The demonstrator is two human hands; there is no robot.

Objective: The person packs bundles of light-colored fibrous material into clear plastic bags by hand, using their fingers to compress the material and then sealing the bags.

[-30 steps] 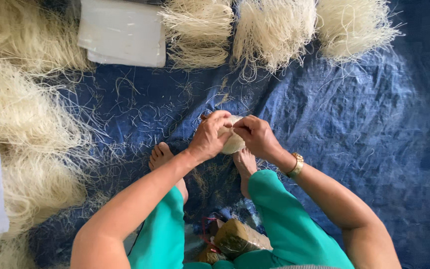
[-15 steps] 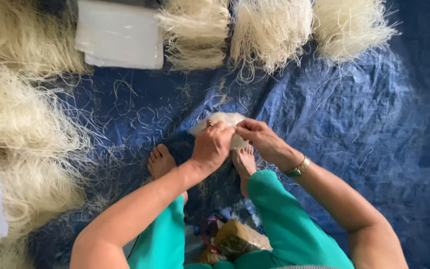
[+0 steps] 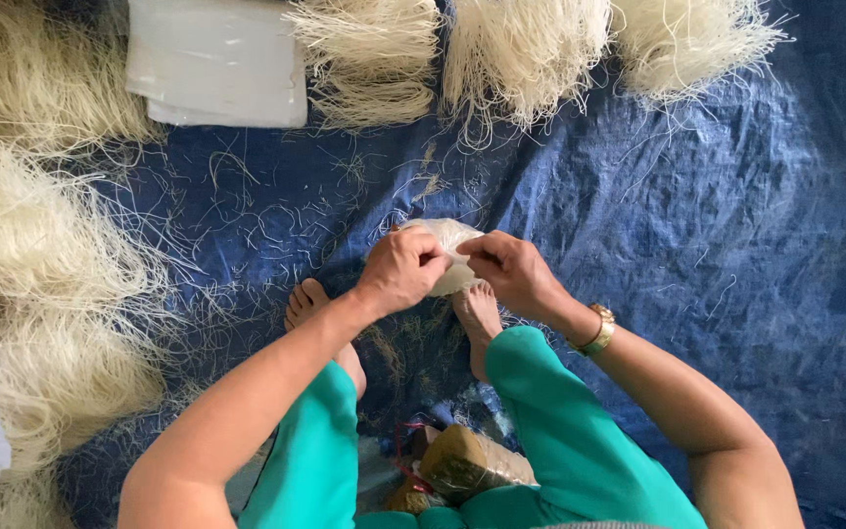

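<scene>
I sit on a blue tarp [image 3: 697, 225] with my bare feet out in front. Between my hands is a small clear plastic bag filled with pale thin noodles [image 3: 452, 245], held just above my toes. My left hand [image 3: 401, 269] grips its left side with the fingers curled. My right hand [image 3: 511, 272] pinches the bag's top right edge; a gold watch sits on that wrist. Both hands meet at the top of the bag and hide most of it.
Bundles of pale dried noodles [image 3: 526, 49] lie along the far edge and a big heap [image 3: 41, 264] fills the left side. A stack of white plastic bags [image 3: 217, 64] lies at top left. Loose strands litter the tarp. A brown wrapped block [image 3: 467, 460] rests between my knees.
The bag has stayed between my hands while they shifted slightly away from me and drew together at its top. The camera view moved a little.
</scene>
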